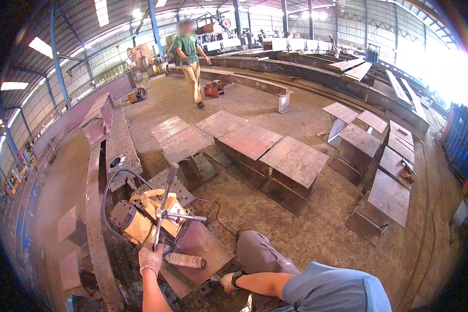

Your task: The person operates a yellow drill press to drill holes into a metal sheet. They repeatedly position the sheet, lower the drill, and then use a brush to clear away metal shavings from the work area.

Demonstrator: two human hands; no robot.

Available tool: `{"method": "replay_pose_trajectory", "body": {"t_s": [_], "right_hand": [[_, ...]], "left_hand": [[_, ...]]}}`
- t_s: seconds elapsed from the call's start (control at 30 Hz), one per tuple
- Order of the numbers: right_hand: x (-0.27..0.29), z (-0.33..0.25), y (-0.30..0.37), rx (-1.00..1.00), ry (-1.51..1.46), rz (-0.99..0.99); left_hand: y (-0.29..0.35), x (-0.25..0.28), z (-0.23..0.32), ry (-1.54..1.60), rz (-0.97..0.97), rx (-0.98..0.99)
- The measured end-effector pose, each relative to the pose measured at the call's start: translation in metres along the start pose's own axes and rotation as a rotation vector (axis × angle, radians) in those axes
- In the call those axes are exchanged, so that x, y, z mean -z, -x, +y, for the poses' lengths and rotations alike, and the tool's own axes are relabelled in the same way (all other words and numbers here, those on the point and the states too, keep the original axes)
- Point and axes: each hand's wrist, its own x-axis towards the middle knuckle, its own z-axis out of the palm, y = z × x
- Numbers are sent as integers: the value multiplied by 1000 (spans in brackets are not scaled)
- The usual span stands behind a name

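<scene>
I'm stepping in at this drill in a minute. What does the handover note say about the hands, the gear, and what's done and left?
Left hand: gloved, gripping the lower end of one spoke of the feed handle on the yellow magnetic drill.
Right hand: low beside the knee, at the edge of the rusty steel plate; whether it holds anything cannot be told.
The drill sits on the plate, its black cable looping behind. A rusty cylinder lies on the plate by the left hand.
Done: drill set in place. Left: no hole is visible, so the drilling itself seems outstanding.
</scene>
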Motion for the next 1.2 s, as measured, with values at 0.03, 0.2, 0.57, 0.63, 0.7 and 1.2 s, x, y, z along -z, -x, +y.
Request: {"method": "replay_pose_trajectory", "body": {"t_s": [0.03,0.2,0.57,0.63,0.7,1.2], "right_hand": [[-1,0,-3,33,13,15],[-30,78,-16,-11,-57,-49],[-50,72,-77,61,-6,-111],[-61,87,-94,81,-26,-140],[-69,137,-84,110,-130,-135],[-23,33,-15,-44,40,122]], "left_hand": [[0,1,-3,-4,4,-2],[-5,-24,44,113,-60,-88],[-5,-12,16,50,-41,-17],[-5,-13,17,60,-43,-15],[-11,-31,40,154,-65,-70],[-5,-16,8,80,-22,-65]]}}
